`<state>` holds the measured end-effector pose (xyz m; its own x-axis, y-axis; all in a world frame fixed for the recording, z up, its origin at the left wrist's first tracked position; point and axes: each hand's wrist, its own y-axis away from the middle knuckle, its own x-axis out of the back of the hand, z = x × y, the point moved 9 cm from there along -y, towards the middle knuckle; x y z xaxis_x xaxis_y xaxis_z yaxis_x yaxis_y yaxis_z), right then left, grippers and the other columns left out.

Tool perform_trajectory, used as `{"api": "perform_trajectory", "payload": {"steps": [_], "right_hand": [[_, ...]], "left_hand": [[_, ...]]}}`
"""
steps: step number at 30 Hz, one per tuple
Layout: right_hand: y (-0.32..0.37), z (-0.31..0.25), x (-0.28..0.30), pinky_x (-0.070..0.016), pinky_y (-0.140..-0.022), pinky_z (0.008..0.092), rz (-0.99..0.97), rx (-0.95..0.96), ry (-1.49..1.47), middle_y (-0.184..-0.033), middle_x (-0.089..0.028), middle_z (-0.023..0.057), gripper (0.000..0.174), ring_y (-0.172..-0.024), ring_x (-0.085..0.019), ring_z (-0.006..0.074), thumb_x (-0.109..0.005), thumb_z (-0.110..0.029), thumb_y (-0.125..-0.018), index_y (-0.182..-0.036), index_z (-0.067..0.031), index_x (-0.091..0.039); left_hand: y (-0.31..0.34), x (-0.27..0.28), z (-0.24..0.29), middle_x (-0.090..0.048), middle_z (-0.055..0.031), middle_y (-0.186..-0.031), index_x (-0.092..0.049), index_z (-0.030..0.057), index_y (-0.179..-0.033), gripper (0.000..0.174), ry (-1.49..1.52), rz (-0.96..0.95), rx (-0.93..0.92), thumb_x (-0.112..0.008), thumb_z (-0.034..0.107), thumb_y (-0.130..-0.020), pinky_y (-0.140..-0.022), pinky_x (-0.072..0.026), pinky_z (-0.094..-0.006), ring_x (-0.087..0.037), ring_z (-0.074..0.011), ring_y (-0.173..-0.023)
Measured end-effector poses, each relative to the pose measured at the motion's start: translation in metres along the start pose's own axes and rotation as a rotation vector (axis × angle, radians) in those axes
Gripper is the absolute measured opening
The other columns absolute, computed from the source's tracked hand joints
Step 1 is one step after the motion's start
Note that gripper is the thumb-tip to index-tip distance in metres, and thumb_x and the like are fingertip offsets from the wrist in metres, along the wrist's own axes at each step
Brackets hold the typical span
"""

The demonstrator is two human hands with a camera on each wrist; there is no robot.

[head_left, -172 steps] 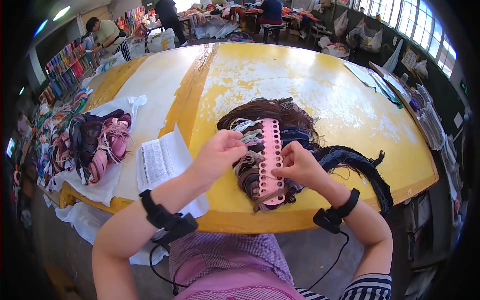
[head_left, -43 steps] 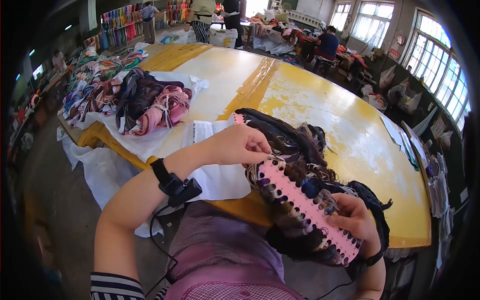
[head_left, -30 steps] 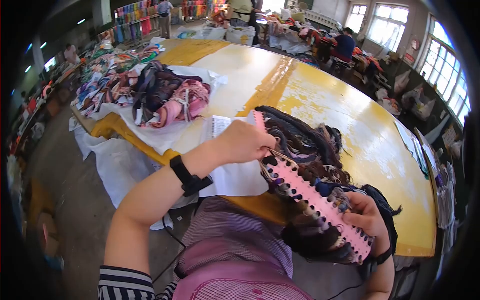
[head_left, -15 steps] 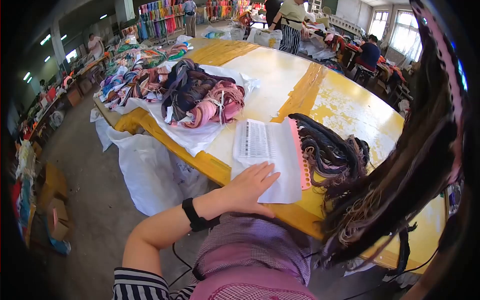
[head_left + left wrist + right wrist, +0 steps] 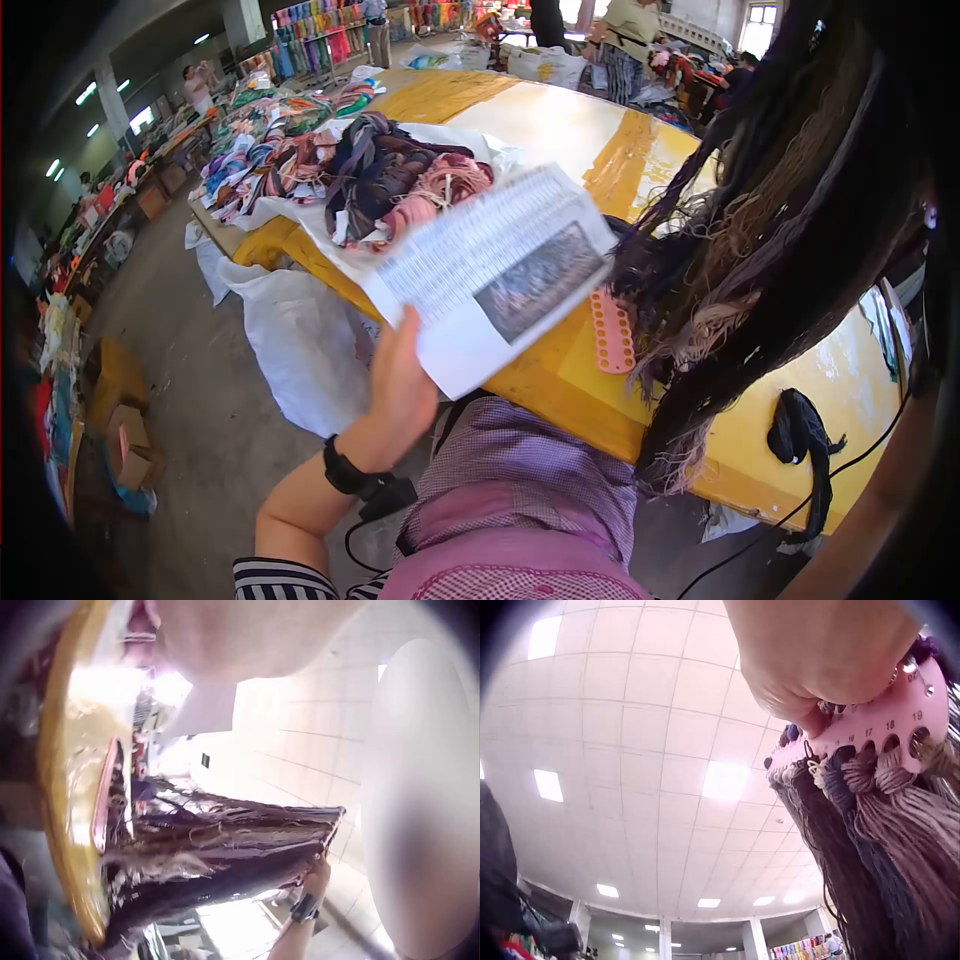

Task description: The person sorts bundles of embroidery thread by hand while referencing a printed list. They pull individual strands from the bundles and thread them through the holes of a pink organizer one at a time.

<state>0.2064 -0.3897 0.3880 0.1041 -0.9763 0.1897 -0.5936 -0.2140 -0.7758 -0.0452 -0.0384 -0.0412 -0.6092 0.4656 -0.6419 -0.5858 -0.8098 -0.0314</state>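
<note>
My left hand (image 5: 403,395) grips a printed paper sheet (image 5: 445,345) at its lower edge, lifted and tilted above the table; rows of text and a dark picture show on it. High at the right, my right hand (image 5: 825,660) holds up a pink numbered thread card (image 5: 892,712). Long hanks of dark embroidery thread (image 5: 790,260), brown, black and mauve, hang from its holes over the table. In the head view that hand is hidden, but the left wrist view shows the right hand (image 5: 319,874) at the card's end.
A second pink card (image 5: 612,335) with round holes lies on the yellow table (image 5: 545,385). Piles of coloured thread (image 5: 380,180) on white plastic cover the left side. A dark hank (image 5: 795,425) lies at the right edge. Other people stand in the background.
The right hand has raised the loaded thread card off the table. The left hand has left that card, lain on the paper sheet, and now lifts it. The view has turned left.
</note>
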Motion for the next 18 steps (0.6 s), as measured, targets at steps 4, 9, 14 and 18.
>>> {"api": "perform_trajectory", "payload": {"steps": [4, 9, 14, 18], "right_hand": [[0.030, 0.024, -0.026, -0.0271, -0.034, 0.0180, 0.034, 0.047, 0.029, -0.064, -0.056, 0.0023, 0.014, -0.045, -0.045, 0.0032, -0.065, -0.015, -0.092, -0.098, -0.0034, -0.059], [0.064, 0.138, -0.036, -0.0410, -0.079, 0.0215, -0.195, -0.055, 0.017, -0.106, -0.060, 0.0035, 0.037, -0.090, -0.055, 0.0083, -0.064, -0.018, -0.093, -0.124, -0.0010, -0.055], [0.109, 0.185, -0.075, -0.0400, -0.074, 0.0179, -0.429, -0.364, -0.017, -0.089, -0.060, -0.0060, 0.027, -0.082, -0.053, 0.0026, -0.062, -0.023, -0.093, -0.112, -0.0030, -0.065], [0.089, 0.174, -0.061, -0.0413, -0.086, 0.0219, -0.350, -0.285, 0.034, -0.106, -0.064, 0.0028, 0.035, -0.095, -0.057, 0.0082, -0.062, -0.023, -0.093, -0.119, 0.0001, -0.062]], "left_hand": [[0.042, 0.015, -0.069, -0.058, -0.0119, -0.126, -0.043, 0.0026, -0.134, 0.044, 0.108, 0.111, 0.399, -0.037, 0.034, -0.104, -0.093, -0.0492, -0.0407, -0.061, -0.0247, -0.108], [0.097, -0.028, -0.059, -0.068, -0.0069, -0.088, -0.066, 0.0031, -0.098, 0.042, -0.731, -0.686, 1.016, -0.042, 0.037, -0.103, -0.065, -0.0517, -0.0312, -0.064, -0.0156, -0.071], [0.008, -0.125, 0.021, -0.068, -0.0110, -0.101, -0.066, 0.0062, -0.104, 0.016, -1.165, -0.895, -0.473, -0.056, 0.013, -0.093, -0.080, -0.0521, -0.0308, -0.066, -0.0217, -0.095], [-0.052, -0.087, -0.048, -0.055, -0.0146, -0.133, -0.057, 0.0055, -0.127, 0.046, -1.621, -1.053, -0.889, -0.067, 0.015, -0.083, -0.102, -0.0426, -0.0418, -0.048, -0.0322, -0.128]]}}
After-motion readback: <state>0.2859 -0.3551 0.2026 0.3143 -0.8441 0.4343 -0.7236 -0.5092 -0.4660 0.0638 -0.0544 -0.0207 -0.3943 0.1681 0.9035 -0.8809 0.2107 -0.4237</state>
